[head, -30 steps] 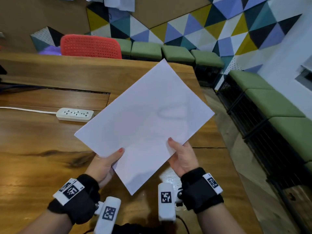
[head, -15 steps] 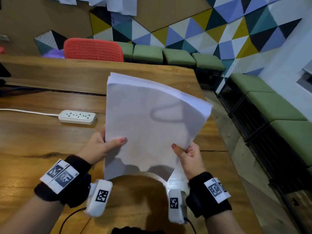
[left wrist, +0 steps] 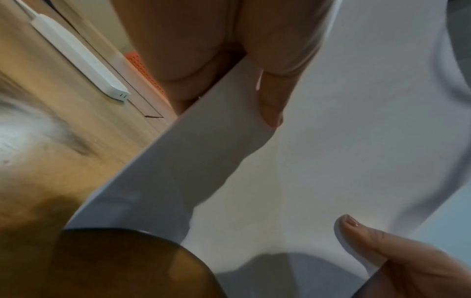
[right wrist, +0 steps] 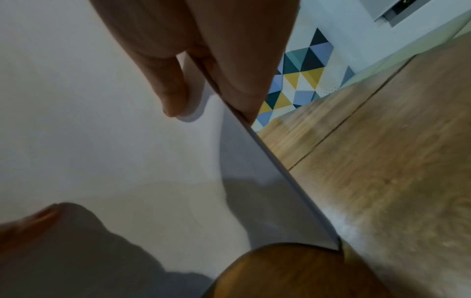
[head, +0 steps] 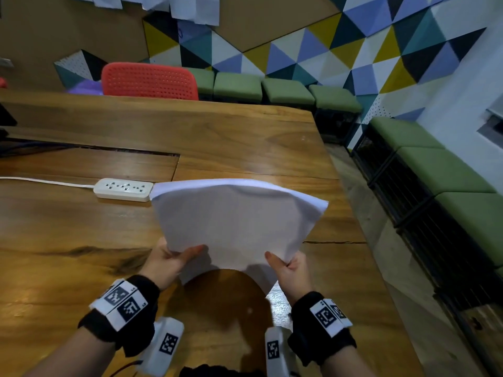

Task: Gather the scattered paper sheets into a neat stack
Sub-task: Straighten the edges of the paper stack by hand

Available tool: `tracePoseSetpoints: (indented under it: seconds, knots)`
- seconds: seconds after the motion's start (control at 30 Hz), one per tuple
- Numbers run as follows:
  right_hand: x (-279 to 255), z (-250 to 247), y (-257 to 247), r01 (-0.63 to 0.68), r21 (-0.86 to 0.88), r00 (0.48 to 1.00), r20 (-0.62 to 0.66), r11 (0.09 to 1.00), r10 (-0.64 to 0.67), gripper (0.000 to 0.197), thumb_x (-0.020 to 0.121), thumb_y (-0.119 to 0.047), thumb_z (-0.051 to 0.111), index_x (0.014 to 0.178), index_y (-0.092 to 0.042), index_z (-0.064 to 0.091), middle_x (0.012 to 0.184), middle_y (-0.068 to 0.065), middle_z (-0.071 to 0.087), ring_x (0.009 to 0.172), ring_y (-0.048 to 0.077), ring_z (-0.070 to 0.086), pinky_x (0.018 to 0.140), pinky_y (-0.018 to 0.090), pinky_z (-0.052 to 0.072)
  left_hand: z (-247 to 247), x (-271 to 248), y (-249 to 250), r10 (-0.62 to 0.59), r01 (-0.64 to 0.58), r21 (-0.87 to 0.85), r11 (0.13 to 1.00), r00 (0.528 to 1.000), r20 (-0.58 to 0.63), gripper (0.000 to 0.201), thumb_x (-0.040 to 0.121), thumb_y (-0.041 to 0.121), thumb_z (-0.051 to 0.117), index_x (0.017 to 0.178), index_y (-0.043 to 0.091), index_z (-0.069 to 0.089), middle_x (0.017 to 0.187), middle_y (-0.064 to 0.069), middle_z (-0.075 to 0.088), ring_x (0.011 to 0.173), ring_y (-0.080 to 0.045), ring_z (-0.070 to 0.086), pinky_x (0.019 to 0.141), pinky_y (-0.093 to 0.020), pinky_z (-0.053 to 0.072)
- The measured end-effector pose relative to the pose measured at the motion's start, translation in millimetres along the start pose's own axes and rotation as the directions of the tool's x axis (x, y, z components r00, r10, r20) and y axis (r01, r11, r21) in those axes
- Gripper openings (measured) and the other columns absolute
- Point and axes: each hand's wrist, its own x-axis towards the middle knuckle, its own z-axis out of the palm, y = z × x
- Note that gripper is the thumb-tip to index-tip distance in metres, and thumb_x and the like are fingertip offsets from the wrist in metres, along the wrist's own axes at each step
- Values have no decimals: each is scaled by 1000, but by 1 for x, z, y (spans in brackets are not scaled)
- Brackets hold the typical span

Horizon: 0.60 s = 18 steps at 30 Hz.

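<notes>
A stack of white paper sheets (head: 236,221) stands on edge on the wooden table (head: 68,240), bowed into an arch, its upper part curling away from me. My left hand (head: 174,261) pinches its left side, thumb on the near face. My right hand (head: 285,268) pinches the right side the same way. In the left wrist view the paper sheets (left wrist: 331,161) fill the frame with the left hand's thumb (left wrist: 272,96) pressed on them. In the right wrist view the paper sheets (right wrist: 114,151) bend away from my fingers (right wrist: 168,84). No loose sheets show on the table.
A white power strip (head: 123,189) with its cord lies on the table just left of the paper. A red chair (head: 149,80) stands behind the table's far edge. Green benches (head: 449,170) line the wall on the right, past the table's right edge (head: 351,213).
The sheets went from held flat in the air to standing on edge on the table, lowered and bowed. Both hands slid to the sides and kept their hold.
</notes>
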Motion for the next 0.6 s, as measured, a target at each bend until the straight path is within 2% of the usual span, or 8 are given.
tracePoseSetpoints:
  seconds: [0.1,0.17,0.23,0.33,0.4,0.5,0.53,0.6]
  knots:
    - [-4,1,-2,-5,-51,1000,14,999,6,22,84,0,61,72,-18,65,64,-12,71,65,-3,66,65,19,50,3,-4,8,-60,59,-21,998,998,-1,16,76,11,71,83,20,60,82,-2,63,89,-19,58,57,-14,48]
    - [-6,-1,-11,3,-61,1000,13,998,-2,16,80,-4,67,79,-20,64,74,-10,73,75,3,68,72,31,54,1,-5,14,-17,17,-4,1000,1000,4,65,43,48,86,95,17,62,88,0,65,92,-16,61,59,-14,50]
    - [-12,-5,-31,47,0,999,-1,999,-47,33,68,-25,80,94,-27,59,96,-2,71,92,11,68,78,34,57,-3,-5,27,133,-131,64,989,990,-36,103,23,73,77,111,24,55,101,1,62,98,-12,58,70,-19,51]
    - [-21,-8,-71,264,42,962,-89,964,-259,71,53,-69,70,113,-37,50,119,0,62,112,16,59,92,35,50,-1,-9,62,368,-370,4,929,923,-118,90,38,81,66,113,38,39,96,12,61,89,-2,58,67,-16,51]
    - [-25,-4,-96,370,50,918,-170,928,-357,81,59,-72,58,129,-34,44,135,-3,53,127,16,47,105,38,39,3,-7,78,447,-458,-15,889,874,-190,88,48,84,57,119,36,36,87,24,67,76,4,61,63,-14,49]
    - [-16,3,-114,383,71,900,-254,921,-355,64,72,-65,44,124,-29,50,103,-40,57,109,-16,45,101,28,35,11,-3,94,397,-442,-83,893,862,-315,63,63,78,52,113,40,44,90,7,73,92,-16,66,83,-35,49]
    - [-14,6,-119,358,77,906,-272,931,-326,56,74,-64,42,116,-30,55,94,-36,58,99,-18,48,98,31,38,14,-1,98,363,-417,-95,904,865,-345,51,70,71,50,108,39,48,88,5,73,94,-19,65,84,-38,47]
    - [-12,9,-123,304,128,923,-285,944,-259,46,72,-68,46,88,-30,65,75,-11,62,76,9,60,81,37,47,18,2,103,323,-381,-87,920,868,-377,26,80,52,50,95,32,58,80,9,70,82,1,63,74,-24,47]
